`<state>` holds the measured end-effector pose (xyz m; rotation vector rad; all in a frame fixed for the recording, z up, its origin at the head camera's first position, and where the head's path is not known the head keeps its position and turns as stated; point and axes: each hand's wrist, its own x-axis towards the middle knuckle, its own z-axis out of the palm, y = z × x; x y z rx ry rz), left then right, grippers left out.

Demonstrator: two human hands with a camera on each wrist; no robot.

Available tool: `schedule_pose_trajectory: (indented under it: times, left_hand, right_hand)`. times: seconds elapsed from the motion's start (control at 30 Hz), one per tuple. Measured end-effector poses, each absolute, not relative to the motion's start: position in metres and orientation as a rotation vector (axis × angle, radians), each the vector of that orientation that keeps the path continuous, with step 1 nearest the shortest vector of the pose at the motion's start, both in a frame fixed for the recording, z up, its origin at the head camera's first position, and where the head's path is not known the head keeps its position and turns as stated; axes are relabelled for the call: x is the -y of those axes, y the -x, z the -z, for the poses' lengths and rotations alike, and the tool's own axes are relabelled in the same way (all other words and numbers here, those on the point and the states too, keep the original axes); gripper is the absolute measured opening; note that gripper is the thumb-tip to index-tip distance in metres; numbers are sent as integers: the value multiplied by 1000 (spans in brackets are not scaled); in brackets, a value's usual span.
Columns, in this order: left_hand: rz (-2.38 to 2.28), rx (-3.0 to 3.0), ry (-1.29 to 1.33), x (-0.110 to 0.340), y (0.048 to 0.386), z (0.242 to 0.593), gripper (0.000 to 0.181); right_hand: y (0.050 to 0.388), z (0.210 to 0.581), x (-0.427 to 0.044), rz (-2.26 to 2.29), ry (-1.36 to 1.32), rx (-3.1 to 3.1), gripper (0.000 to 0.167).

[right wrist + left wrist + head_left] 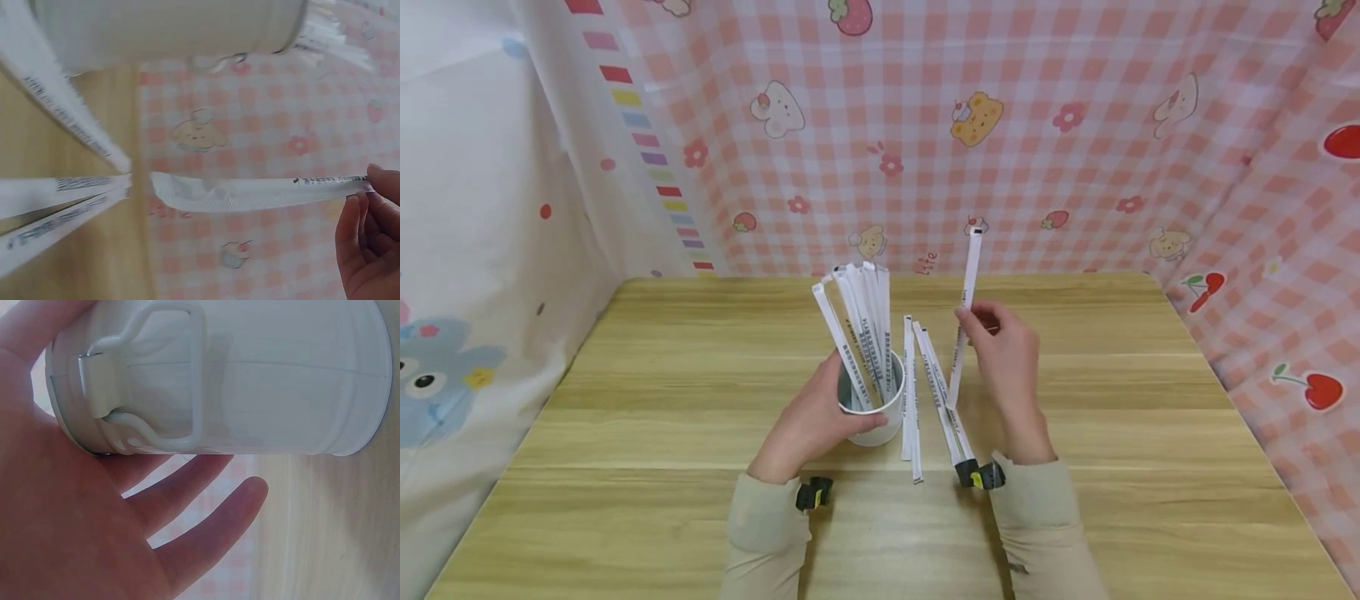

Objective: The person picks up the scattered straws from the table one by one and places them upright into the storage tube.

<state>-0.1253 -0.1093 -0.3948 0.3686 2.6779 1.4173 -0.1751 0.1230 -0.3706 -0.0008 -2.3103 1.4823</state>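
Note:
A white metal bucket point(877, 431) stands on the table with several paper-wrapped straws point(865, 321) leaning in it. My left hand point(808, 417) grips its rim and side, thumb at the front. A wire side handle point(199, 381) shows in the left wrist view. Right of the bucket, my right hand point(1009, 358) pinches one white paper-wrapped straw point(970, 271) between thumb and fingers, holding it nearly upright. In the right wrist view this held straw point(250, 195) has a crimped end. Several loose wrapped straws point(911, 417) lie between the bucket and my right hand.
The wood-grain table point(1150, 467) extends to both sides. Behind it hangs a pink checked curtain point(880, 108), with a white cloth point(475, 167) on the left. Black straps point(815, 493) sit at both wrists.

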Motion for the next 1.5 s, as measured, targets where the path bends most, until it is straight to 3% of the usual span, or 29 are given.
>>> schedule_pose_trajectory:
  times: [0.17, 0.37, 0.63, 1.07, 1.5]
  left_hand:
    - [-1442, -2665, -389, 109, 126, 395, 100]
    - [-1437, -2661, -377, 109, 127, 396, 100]
    - [-1472, -2638, -425, 110, 128, 397, 99]
    - [-1492, -2609, -449, 110, 128, 395, 102]
    - [-1490, -2602, -435, 109, 126, 394, 100]
  right_hand:
    - [158, 348, -120, -1443, -140, 2113, 35]
    - [138, 326, -111, -1423, -372, 1911, 17]
    - [133, 325, -94, -1398, -644, 1860, 12]
    - [145, 351, -76, -1175, -682, 2249, 14]
    - [154, 370, -64, -916, -524, 2624, 15]
